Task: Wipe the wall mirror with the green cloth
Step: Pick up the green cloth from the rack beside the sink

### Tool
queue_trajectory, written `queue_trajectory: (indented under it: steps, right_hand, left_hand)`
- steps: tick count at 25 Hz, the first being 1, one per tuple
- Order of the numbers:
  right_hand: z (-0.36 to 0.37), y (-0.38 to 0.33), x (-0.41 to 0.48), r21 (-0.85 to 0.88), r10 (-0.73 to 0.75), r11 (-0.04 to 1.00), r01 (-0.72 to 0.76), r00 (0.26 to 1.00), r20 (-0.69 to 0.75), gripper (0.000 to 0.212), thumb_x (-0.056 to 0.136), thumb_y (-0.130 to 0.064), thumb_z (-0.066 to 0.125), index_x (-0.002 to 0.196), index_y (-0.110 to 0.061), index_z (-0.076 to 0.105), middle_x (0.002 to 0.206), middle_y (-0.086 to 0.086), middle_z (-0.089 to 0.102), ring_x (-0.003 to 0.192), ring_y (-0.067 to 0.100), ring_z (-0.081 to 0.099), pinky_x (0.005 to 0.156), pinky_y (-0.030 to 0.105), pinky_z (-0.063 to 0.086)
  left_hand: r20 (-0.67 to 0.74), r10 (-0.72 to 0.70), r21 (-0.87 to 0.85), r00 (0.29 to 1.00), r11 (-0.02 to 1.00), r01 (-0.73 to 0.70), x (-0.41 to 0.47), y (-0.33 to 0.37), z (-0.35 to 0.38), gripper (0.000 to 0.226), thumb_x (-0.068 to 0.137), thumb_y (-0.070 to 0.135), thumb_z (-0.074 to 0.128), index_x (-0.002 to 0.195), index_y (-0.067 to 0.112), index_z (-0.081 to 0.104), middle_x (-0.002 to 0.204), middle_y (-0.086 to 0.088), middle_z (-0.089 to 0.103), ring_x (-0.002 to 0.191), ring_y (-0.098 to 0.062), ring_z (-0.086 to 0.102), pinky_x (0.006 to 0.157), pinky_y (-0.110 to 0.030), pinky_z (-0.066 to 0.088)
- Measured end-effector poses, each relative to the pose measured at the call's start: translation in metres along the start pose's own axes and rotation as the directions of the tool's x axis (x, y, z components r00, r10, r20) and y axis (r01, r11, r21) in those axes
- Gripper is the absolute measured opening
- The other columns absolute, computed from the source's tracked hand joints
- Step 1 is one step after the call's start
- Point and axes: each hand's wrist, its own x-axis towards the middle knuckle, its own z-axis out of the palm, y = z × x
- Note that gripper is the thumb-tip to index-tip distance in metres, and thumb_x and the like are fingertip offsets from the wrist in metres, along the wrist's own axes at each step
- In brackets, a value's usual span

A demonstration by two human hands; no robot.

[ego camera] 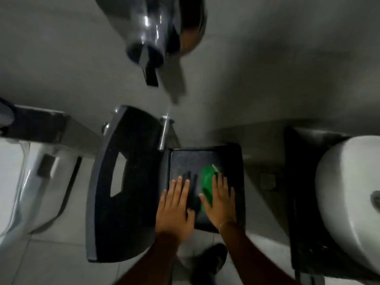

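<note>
The green cloth (207, 182) lies on the flat black top of a square bin (236, 161) below me. My right hand (221, 200) rests flat on the cloth's right side, fingers straight and spread, thumb across its lower edge. My left hand (177, 208) lies flat on the same black surface just left of the cloth, fingers apart, holding nothing. I cannot make out a wall mirror; the picture is blurred.
A shiny dispenser (152, 38) hangs on the grey wall above. A black curved panel with a cut-out (123, 182) stands left of the bin. A white basin (349, 192) is at the right, a white fixture (30, 182) at the left. A dark shoe (211, 262) is on the tiled floor.
</note>
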Motion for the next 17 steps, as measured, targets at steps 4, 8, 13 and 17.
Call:
queue_trajectory:
  steps: [4, 8, 13, 17]
  right_hand:
    - [0.067, 0.030, 0.073, -0.034, 0.024, 0.999, -0.024, 1.000, 0.007, 0.104, 0.096, -0.065, 0.059, 0.169, -0.010, 0.009, 0.179, 0.009, 0.003, 0.165, 0.031, 0.005, 0.132, 0.052, 0.015]
    - [0.110, 0.044, 0.093, -0.040, -0.007, 0.999, 0.009, 0.999, 0.051, 0.104, 0.097, -0.052, 0.062, 0.168, -0.006, 0.001, 0.178, 0.015, -0.003, 0.165, 0.034, -0.001, 0.133, 0.050, 0.011]
    - [0.103, 0.048, 0.076, 0.139, -0.129, 0.983, 0.119, 0.989, 0.071, 0.072, 0.104, -0.007, 0.052, 0.164, 0.001, 0.014, 0.175, 0.023, 0.000, 0.165, 0.035, 0.002, 0.135, 0.039, 0.003]
    - [0.036, 0.029, 0.028, 0.496, -0.058, 0.866, 0.070, 0.998, -0.039, 0.070, 0.094, 0.019, 0.050, 0.158, 0.008, 0.027, 0.171, 0.023, 0.017, 0.162, 0.038, 0.018, 0.133, 0.034, 0.010]
  left_hand:
    - [-0.063, -0.067, 0.048, 0.996, 0.996, 0.070, 0.056, -0.026, 0.053, 0.087, 0.103, 0.047, 0.039, 0.177, 0.024, 0.000, 0.187, -0.003, -0.003, 0.174, -0.025, -0.002, 0.140, -0.047, 0.001]
    - [-0.099, -0.053, 0.001, 0.994, 0.999, 0.054, 0.052, -0.048, 0.098, 0.081, 0.102, 0.039, 0.048, 0.176, 0.017, 0.025, 0.185, -0.011, 0.023, 0.172, -0.030, 0.021, 0.139, -0.054, 0.017]
    - [-0.074, -0.021, 0.023, 0.997, 0.999, 0.023, 0.016, -0.048, 0.111, 0.079, 0.099, 0.038, 0.042, 0.174, 0.016, 0.035, 0.183, -0.011, 0.030, 0.170, -0.032, 0.027, 0.136, -0.057, 0.027]
    - [-0.179, 0.120, 0.107, 0.977, 0.989, -0.102, 0.013, -0.027, 0.056, 0.079, 0.099, 0.039, 0.050, 0.173, 0.022, 0.031, 0.181, -0.006, 0.029, 0.167, -0.029, 0.035, 0.133, -0.051, 0.024]
